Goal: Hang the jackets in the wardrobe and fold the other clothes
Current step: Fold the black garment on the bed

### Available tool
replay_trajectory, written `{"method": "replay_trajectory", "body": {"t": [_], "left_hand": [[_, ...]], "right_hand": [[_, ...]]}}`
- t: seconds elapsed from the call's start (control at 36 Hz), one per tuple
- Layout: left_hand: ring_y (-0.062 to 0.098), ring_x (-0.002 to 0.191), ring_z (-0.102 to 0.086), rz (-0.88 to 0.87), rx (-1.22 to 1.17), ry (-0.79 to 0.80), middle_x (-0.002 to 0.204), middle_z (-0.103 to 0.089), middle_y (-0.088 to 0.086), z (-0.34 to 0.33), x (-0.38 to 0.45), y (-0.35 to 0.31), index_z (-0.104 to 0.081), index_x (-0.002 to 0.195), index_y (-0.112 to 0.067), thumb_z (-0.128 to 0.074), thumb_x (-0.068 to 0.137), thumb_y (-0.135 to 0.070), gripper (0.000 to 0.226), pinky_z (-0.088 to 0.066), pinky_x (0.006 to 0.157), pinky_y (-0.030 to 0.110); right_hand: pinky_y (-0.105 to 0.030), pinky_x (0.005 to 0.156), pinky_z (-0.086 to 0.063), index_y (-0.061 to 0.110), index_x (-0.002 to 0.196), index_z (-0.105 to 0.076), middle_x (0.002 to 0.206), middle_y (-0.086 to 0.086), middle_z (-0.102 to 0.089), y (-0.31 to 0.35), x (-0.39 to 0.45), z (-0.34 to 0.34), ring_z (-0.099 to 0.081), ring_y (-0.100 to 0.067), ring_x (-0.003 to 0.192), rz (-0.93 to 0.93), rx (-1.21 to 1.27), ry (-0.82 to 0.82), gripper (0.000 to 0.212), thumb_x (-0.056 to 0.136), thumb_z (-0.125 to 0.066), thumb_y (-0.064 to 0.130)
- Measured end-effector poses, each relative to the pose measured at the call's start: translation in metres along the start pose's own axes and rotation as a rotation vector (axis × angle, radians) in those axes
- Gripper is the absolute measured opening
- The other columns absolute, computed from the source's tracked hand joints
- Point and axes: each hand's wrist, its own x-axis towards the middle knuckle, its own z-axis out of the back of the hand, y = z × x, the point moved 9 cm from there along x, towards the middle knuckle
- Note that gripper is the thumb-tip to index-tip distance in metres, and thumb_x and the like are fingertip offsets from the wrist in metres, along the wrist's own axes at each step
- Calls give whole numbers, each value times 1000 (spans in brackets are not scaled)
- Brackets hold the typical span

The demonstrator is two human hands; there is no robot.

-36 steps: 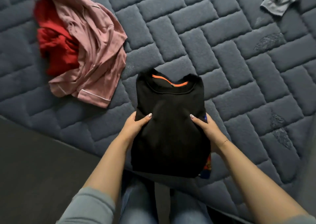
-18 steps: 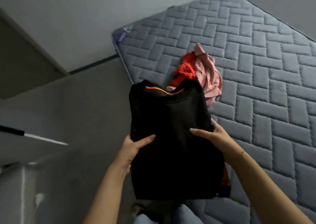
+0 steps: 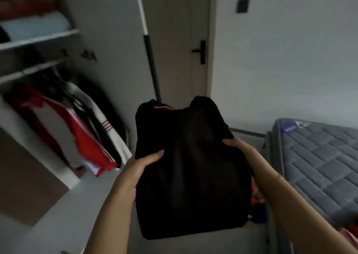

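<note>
Folded black garment (image 3: 190, 168) held in the air between both hands, well clear of the mattress (image 3: 321, 162) and the floor. Neck end points away from the person; a thin orange strip shows inside the collar.

Left hand (image 3: 135, 173): thumb lies across the top face of the fold, the fingers are hidden under it, grasping the garment's left edge. Right hand (image 3: 246, 154): thumb pressed on the top face near the right edge, fingers out of sight beneath, grasping the same garment. A bit of red and blue fabric shows under the fold just below the right wrist; cannot tell what it belongs to.

Left of the left-hand fingers, well apart: open wardrobe (image 3: 81, 63). Red and white jackets (image 3: 77, 137) hang from its rail; folded items sit on the shelf (image 3: 38, 38) above. View there is blurred.

Beyond the fingers: closed door with a dark handle (image 3: 200, 51). Right of the right-hand fingers: grey quilted mattress, near.
</note>
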Motion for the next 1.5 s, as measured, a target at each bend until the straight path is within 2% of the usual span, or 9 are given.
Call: {"method": "replay_trajectory", "body": {"t": [0.11,0.42,0.56,0.67,0.78,1.11,1.25,1.42,1.5], "left_hand": [[24,92,-72,-133,-120,-160,102,-74,9,82,15,-67,-73,109,-15,-89,54,-21,57,-57,66,25],[21,75,-73,-259,-122,-523,84,-75,7,204,40,-199,-63,114,-13,-79,64,-19,53,-54,57,26],[37,104,-57,-290,-46,-688,126,-55,24,243,40,-265,-44,138,-1,-62,89,-8,53,-44,86,35],[34,77,-69,-309,-145,-856,80,-73,18,250,23,-313,-61,119,-2,-65,84,-12,36,-49,60,28],[32,68,-72,-467,-216,-871,87,-74,20,269,-7,-353,-73,90,-4,-74,62,-20,32,-57,53,32],[23,59,-71,-570,-52,-995,72,-72,12,437,-49,-536,-68,89,-3,-64,80,-17,17,-57,53,29],[22,52,-66,-489,-24,-1059,64,-67,10,524,-34,-572,-63,80,-4,-60,88,-16,15,-56,54,28],[16,29,-54,-459,-15,-1068,39,-57,8,612,4,-589,-55,69,-3,-48,97,-10,30,-42,29,19],[19,32,-56,-386,-19,-1012,42,-58,9,633,34,-578,-56,70,-1,-53,94,-11,26,-45,31,22]], "right_hand": [[-18,62,-52,13,119,-55,81,0,-72,67,50,-106,-70,-10,73,138,-141,257,87,45,-93,37],[-29,75,-57,35,126,-56,113,0,-71,164,162,-279,-69,-22,101,215,-179,764,60,70,-77,36],[-32,70,-59,36,119,-60,107,-3,-73,213,211,-344,-70,-26,97,173,-148,968,56,67,-82,33],[-24,60,-58,35,110,-63,97,0,-75,259,230,-405,-72,-21,88,232,-160,1088,41,71,-76,33],[-28,68,-59,24,114,-67,106,-7,-73,300,227,-477,-71,-25,96,272,-135,1215,41,74,-75,28],[-19,69,-52,0,121,-55,107,-15,-67,442,221,-707,-65,-23,89,539,-205,1022,47,83,-71,24],[-38,96,-49,-1,138,-41,129,-19,-56,476,240,-794,-58,-31,113,701,-366,876,82,73,-82,27],[-30,65,-52,-3,130,-51,133,-19,-56,478,269,-870,-56,-32,120,777,-542,810,51,85,-70,13],[-31,91,-48,1,133,-52,135,-13,-54,465,293,-889,-52,-30,123,836,-766,742,50,89,-67,19]]}}
